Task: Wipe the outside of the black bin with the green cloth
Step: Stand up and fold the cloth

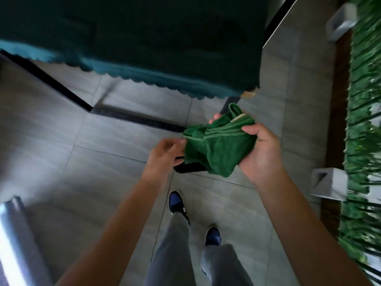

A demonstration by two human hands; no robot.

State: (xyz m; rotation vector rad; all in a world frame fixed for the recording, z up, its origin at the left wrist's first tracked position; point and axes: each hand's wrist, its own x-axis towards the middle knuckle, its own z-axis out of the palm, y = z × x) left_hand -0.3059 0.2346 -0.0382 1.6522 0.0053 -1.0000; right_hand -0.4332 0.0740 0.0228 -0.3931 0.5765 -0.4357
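Fingers [250, 129] of the right hand [259, 153] are curling over the top edge of the cloth [218, 147], with more fingertips showing past its far side at centre frame; this hand is gripping the bunched green fabric against its palm. The right forearm is rising from the lower right of the frame, wrist bent slightly inward, palm turned toward the left hand [165, 153].

That left hand is sitting just left of the cloth, its fingers loosely curled, and the fingertips are meeting the cloth's left edge near the pale hem; whether they are pinching it or only touching cannot be told through the blur. Its forearm is coming up from the lower left.

Below the cloth, between the two hands, a dark flat object [188, 168] is showing, partly hidden; what it is cannot be told.

Legs in grey trousers [171, 254] and dark blue shoes [176, 201] are standing on the grey tiled floor [103, 141] at bottom centre. A dark green drape [134, 38] with a scalloped edge is filling the upper frame. Green foliage [365, 120] is running down the right edge.
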